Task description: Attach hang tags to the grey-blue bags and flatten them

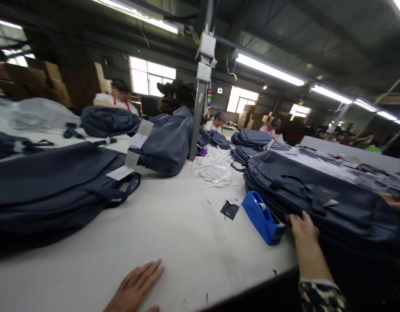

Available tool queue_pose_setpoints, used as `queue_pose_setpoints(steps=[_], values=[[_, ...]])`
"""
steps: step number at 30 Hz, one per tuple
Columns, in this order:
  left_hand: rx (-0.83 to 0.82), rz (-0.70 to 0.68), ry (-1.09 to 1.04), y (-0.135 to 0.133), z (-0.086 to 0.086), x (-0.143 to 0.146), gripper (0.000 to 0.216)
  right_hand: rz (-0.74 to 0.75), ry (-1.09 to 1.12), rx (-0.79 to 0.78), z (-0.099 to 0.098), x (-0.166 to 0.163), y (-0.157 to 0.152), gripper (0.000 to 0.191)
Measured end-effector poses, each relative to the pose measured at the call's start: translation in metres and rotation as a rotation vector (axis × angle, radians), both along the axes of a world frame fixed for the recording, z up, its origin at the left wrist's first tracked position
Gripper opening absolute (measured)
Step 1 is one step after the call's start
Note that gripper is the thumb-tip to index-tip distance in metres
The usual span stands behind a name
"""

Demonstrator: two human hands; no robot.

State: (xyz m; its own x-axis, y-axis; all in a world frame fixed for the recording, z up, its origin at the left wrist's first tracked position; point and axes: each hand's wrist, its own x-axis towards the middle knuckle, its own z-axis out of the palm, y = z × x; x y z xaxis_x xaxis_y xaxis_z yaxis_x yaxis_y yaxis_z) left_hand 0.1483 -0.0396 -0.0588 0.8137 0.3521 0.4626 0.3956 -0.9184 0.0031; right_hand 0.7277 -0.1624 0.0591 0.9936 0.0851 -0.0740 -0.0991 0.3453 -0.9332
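My left hand (134, 284) lies on the white table (173, 225) near its front edge, fingers stretched out, holding nothing. At the right, my right hand (304, 227) grips the near lower edge of a dark blue bag (346, 195) on a stack of similar bags; its fingertips are partly hidden against the dark fabric. A strap handle and a dark tag lie on top of that bag. Just left of my right hand stands a blue tape dispenser (263, 219). Beside the dispenser is a black hang tag (230, 210) with a white label.
More dark blue bags (56, 182) are piled at the left, with another bag (167, 138) by a metal post (200, 108). Clear plastic wrappings (216, 169) lie beyond. Another person's hand (393, 201) reaches in at the right edge. Several people sit across the tables.
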Motion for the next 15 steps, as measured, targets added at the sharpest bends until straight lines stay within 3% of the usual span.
queue_pose_setpoints(steps=[3, 7, 10, 15], values=[[-0.077, 0.07, 0.034, -0.012, 0.017, 0.001, 0.072, 0.088, -0.271, -0.116, -0.022, -0.065, 0.019, 0.031], [-0.101, 0.07, 0.017, -0.015, 0.012, 0.001, 0.07, 0.412, -0.548, -0.339, -0.044, -0.13, 0.069, 0.035], [-0.059, 0.026, -0.034, -0.009, 0.002, 0.001, 0.07, 0.496, -0.639, -0.514, -0.044, -0.138, 0.108, 0.032], [-0.045, -0.005, -0.026, 0.002, -0.02, 0.004, 0.072, 0.635, -0.696, -0.718, -0.038, -0.125, 0.157, 0.033]])
